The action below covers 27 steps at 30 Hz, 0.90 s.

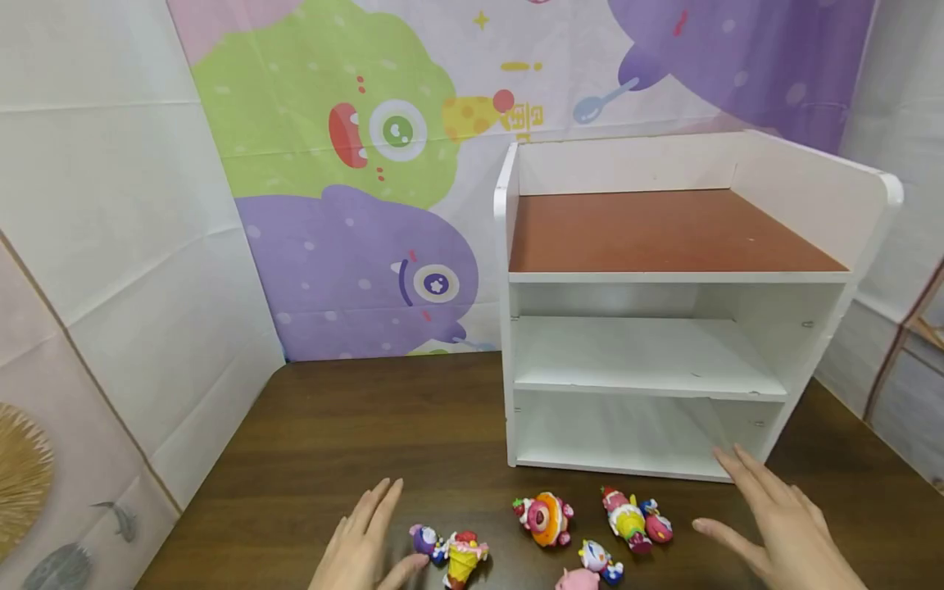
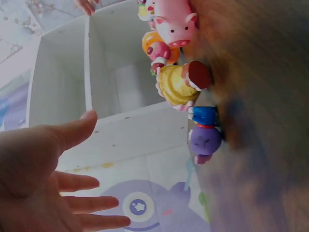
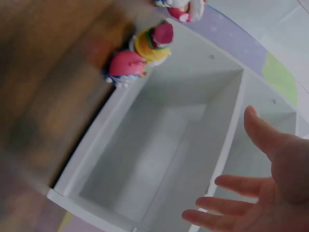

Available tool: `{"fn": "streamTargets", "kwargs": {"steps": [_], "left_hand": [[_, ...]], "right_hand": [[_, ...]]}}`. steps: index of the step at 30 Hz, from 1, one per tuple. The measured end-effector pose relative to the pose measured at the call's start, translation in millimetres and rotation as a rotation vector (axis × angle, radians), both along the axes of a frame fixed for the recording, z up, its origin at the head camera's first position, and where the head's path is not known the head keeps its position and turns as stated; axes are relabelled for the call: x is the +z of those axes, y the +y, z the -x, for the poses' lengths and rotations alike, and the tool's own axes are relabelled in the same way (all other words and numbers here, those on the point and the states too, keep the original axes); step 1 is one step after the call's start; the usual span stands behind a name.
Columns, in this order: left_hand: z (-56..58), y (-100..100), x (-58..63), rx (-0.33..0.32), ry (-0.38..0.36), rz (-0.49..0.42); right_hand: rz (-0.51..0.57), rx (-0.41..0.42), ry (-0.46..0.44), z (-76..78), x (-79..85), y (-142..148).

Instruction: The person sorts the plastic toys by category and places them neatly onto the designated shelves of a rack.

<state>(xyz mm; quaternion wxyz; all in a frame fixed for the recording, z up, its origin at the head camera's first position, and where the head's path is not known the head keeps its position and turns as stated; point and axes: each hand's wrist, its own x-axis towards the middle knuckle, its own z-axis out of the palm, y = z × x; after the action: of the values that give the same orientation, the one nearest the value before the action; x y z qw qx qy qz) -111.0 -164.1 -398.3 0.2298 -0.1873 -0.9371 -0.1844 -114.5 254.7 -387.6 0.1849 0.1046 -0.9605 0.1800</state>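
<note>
My left hand (image 1: 361,541) is held with fingers extended beside a small purple figurine (image 1: 425,539) and a yellow ice-cream-cone toy (image 1: 462,559), gripping neither. In the left wrist view, that hand (image 2: 53,179) has its thumb spread and its palm bare. My right hand (image 1: 785,524) hovers, fingers straight and thumb apart, right of a yellow-and-pink figurine (image 1: 625,518) and a pink-and-blue one (image 1: 658,524). Between the hands lie a pink toy with an orange ring (image 1: 546,519), a white-and-blue figurine (image 1: 601,560) and a pink pig (image 1: 578,580), partly cut off in the head view.
Behind the toys, a white shelf unit (image 1: 649,392) with a brown top board (image 1: 664,233) stands on the dark wooden table (image 1: 354,426). A cartoon-printed cloth (image 1: 354,270) hangs at the back, with pale cloth (image 1: 133,205) on the left.
</note>
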Motion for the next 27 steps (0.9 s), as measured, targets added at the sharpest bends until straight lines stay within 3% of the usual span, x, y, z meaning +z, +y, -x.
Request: {"fn": "streamTargets", "kwargs": {"steps": [3, 5, 12, 21, 27], "left_hand": [[3.3, 3, 6.2, -0.035, 0.123, -0.005], [5.5, 6, 11.2, -0.052, 0.162, -0.034], [14.5, 22, 29.1, -0.033, 0.171, -0.166], [39.1, 44, 44.6, -0.154, 0.249, -0.369], [59.7, 63, 46.9, -0.166, 0.199, -0.458]], "right_hand": [[0.034, 0.001, 0.083, 0.5, 9.3, 0], [0.059, -0.002, 0.129, 1.3, 14.9, 1], [0.132, -0.046, 0.213, 3.2, 32.6, 6], [0.199, -0.171, 0.379, 15.7, 45.9, 18], [0.267, -0.252, 0.412, 30.6, 50.1, 27]]}}
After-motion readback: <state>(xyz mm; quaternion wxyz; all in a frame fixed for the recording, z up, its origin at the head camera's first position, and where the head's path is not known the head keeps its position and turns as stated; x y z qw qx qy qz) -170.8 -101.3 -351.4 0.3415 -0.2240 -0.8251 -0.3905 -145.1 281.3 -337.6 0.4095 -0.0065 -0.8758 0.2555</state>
